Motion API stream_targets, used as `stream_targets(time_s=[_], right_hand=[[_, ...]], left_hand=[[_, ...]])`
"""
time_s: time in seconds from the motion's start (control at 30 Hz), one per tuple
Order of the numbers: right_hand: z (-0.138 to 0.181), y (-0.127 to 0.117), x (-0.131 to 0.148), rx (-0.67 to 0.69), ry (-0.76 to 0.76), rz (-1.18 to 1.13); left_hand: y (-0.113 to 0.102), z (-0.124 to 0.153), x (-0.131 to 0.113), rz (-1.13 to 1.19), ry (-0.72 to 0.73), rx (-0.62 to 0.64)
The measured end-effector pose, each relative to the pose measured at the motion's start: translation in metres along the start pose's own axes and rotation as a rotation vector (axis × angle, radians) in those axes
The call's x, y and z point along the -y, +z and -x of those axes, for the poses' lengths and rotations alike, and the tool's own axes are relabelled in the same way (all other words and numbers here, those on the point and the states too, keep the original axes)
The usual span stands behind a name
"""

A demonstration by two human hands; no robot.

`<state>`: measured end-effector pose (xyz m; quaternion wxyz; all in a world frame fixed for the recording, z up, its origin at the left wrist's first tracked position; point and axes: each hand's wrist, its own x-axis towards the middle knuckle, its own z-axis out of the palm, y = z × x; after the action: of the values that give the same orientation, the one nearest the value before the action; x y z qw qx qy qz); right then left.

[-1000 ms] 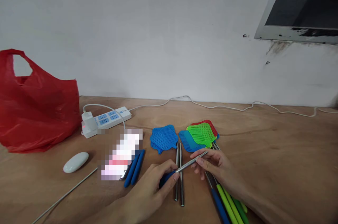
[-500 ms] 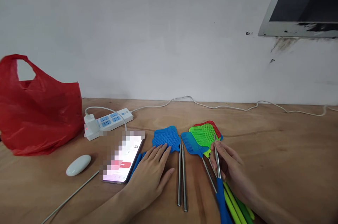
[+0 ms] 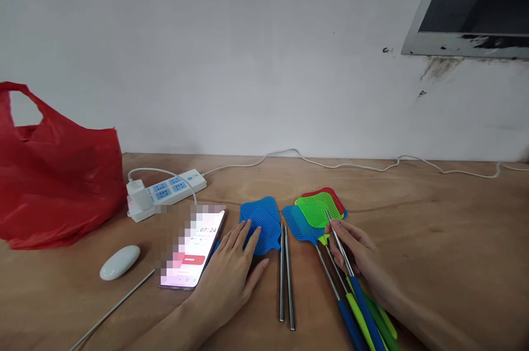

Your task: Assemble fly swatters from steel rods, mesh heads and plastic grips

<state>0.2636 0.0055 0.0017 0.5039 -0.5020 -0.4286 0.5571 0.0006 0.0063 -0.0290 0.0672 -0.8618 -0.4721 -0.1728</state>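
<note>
My left hand (image 3: 233, 260) lies with fingers spread, its fingertips on blue mesh fly swatter heads (image 3: 261, 219) that overlap on the table. My right hand (image 3: 357, 249) is closed round the metal rod of a blue-handled fly swatter handle (image 3: 366, 309), whose bare tip points up and away. Under that hand lies a stack of assembled fly swatters with a green head (image 3: 320, 209), a red head (image 3: 330, 192) and a blue head (image 3: 298, 225); their blue and green handles run toward me. Two loose metal rods (image 3: 285, 279) lie side by side between my hands.
A lit phone (image 3: 194, 246) lies left of my left hand, beside a white power strip (image 3: 173, 190) with a charger and cable. Farther left are a white oval object (image 3: 119, 263) and a red plastic bag (image 3: 61, 174). A white cord (image 3: 343, 167) runs along the wall.
The blue-handled rod in my right hand has tilted, its tip swinging left. Under my left hand, the blue heads have shifted, and more of the lower one shows. The view has moved slightly.
</note>
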Motion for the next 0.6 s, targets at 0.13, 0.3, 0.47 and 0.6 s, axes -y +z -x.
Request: stream_targets(time_s=[0.13, 0.3, 0.47, 0.6], right_hand=[[0.004, -0.002, 0.002, 0.032, 0.025, 0.019], [0.003, -0.004, 0.000, 0.069, 0.030, 0.040], [-0.001, -0.003, -0.001, 0.062, 0.008, 0.071], [-0.001, -0.002, 0.000, 0.072, 0.002, 0.078]], left_hand=[[-0.006, -0.003, -0.003, 0.033, -0.004, 0.023], [-0.011, -0.004, -0.004, 0.026, -0.054, 0.008], [-0.007, -0.005, 0.000, -0.046, -0.098, 0.020], [-0.008, -0.006, 0.001, -0.026, -0.096, 0.024]])
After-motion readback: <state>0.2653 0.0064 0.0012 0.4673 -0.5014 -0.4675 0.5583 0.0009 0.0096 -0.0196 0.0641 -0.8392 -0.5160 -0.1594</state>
